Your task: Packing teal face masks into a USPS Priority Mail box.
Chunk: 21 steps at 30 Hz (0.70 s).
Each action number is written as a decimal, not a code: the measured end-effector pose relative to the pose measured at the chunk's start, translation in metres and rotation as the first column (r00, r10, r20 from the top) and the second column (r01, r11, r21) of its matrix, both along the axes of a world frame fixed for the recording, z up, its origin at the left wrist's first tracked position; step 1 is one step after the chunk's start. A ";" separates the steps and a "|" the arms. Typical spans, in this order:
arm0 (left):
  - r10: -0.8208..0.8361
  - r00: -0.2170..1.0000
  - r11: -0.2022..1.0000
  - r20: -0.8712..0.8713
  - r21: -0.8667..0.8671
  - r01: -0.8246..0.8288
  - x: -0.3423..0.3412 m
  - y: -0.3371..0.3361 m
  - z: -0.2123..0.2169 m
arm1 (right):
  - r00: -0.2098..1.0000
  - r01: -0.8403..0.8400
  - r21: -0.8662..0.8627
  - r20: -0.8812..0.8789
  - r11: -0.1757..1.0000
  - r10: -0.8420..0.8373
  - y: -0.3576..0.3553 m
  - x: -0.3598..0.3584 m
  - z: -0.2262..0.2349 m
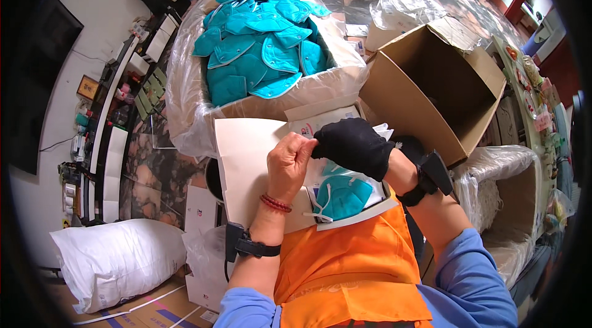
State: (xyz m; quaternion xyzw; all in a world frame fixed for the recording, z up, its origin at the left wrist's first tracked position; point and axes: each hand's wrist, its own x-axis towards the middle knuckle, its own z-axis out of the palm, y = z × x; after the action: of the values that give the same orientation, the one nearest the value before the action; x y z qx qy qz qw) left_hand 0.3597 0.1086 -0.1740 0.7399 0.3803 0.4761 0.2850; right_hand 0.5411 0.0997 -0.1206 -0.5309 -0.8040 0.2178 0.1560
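My bare left hand (287,166) and my black-gloved right hand (354,146) meet at the fingertips above an open white box (243,149) on my lap. Both are closed in a pinch; whatever lies between the fingertips is too small to make out. Below them in the box rests a teal face mask (344,198) with white ear loops hanging over the near edge. Part of another teal piece shows behind it, mostly hidden by the right hand. Clear or white plastic pokes out past the glove.
Ahead stands a plastic-lined carton (246,109) heaped with teal masks (262,44). An open brown carton (431,87) is at its right, a lined box (499,205) nearer me. A stuffed white sack (120,260) lies at left, near a cluttered shelf (114,168).
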 end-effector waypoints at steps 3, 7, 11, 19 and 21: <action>-0.029 0.999 0.999 0.022 0.019 0.029 0.004 0.000 0.002 | 0.997 0.046 0.079 -0.070 0.996 -0.040 -0.009 -0.001 -0.010; -0.017 0.990 0.991 0.143 -0.127 0.036 0.009 -0.008 -0.005 | 1.000 0.016 0.298 0.012 0.954 -0.020 -0.023 -0.004 -0.010; 0.070 0.972 0.898 0.226 -0.438 0.037 0.017 -0.013 -0.027 | 0.981 -0.132 0.465 0.186 0.875 0.049 -0.041 -0.010 0.000; 0.073 0.948 0.882 -0.310 -0.425 -0.206 0.033 0.004 -0.044 | 0.945 -0.255 0.531 0.316 0.808 0.091 -0.073 -0.005 0.006; 0.094 0.919 0.893 -0.383 -0.376 -0.248 0.032 0.007 -0.053 | 0.935 -0.271 0.536 0.342 0.800 0.088 -0.081 -0.006 0.018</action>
State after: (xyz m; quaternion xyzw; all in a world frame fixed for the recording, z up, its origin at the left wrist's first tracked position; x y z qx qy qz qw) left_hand 0.3914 0.1152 -0.2273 0.6985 0.5826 0.2661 0.3192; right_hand 0.5347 0.0184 -0.1021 -0.4060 -0.8931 -0.1042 0.1632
